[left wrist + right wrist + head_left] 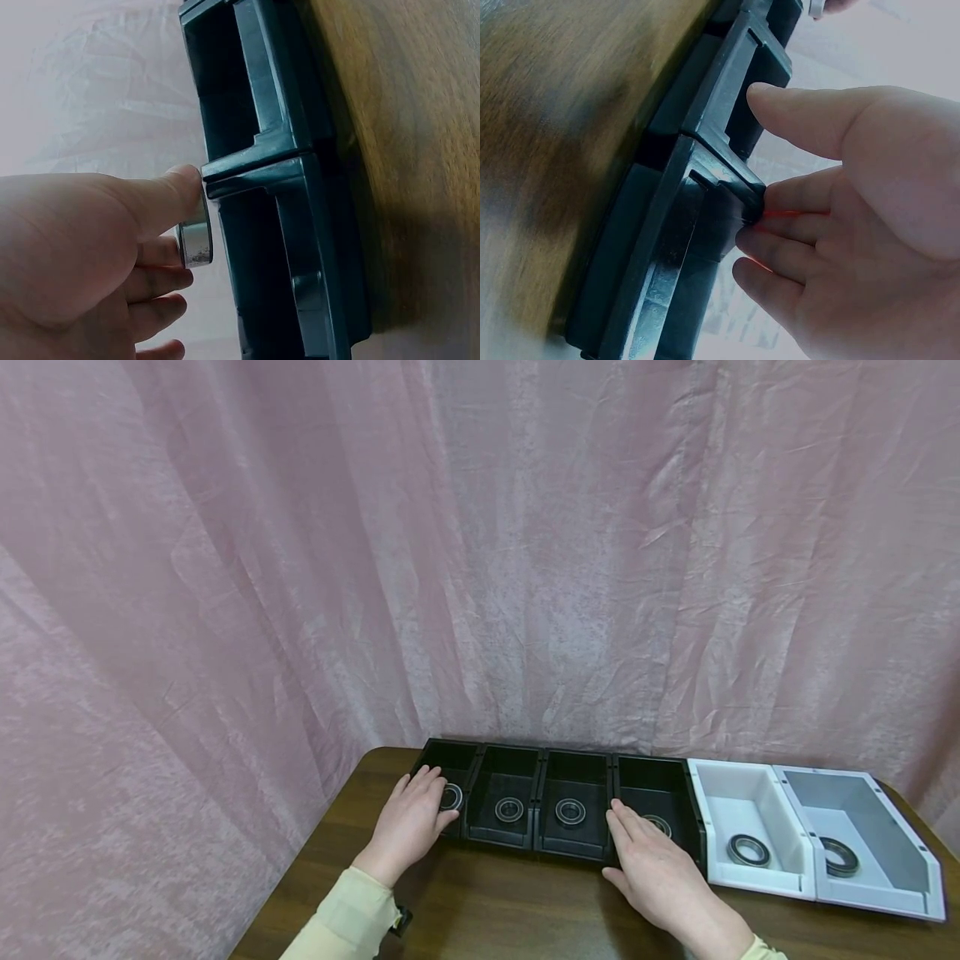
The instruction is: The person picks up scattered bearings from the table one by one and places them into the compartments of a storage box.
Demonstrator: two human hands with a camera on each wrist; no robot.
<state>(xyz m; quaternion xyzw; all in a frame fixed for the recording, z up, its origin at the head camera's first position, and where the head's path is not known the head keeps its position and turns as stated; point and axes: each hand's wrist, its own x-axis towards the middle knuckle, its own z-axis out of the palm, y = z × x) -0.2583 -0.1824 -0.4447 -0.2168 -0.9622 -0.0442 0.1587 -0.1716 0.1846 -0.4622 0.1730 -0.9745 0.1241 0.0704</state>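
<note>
My left hand (405,827) pinches a metal ball bearing (196,241) between thumb and fingers, over the leftmost black bin (454,750). In the head view that bearing shows partly beside the fingers. My right hand (652,872) is over the front of the rightmost black bin (651,768), its fingers fairly straight and holding nothing. In the right wrist view the fingertips are at the bin's rim; whether they touch it I cannot tell. Beyond that hand a bearing (660,823) is partly hidden. The two middle black bins each hold a bearing (509,810), the other being a similar bearing (570,812).
Right of the black bins stand a white bin (731,785) with a larger bearing (748,850) and a light grey bin (892,881) with another large bearing (840,857). All stand in a row on a wooden table (510,902). A pink curtain (562,568) hangs behind.
</note>
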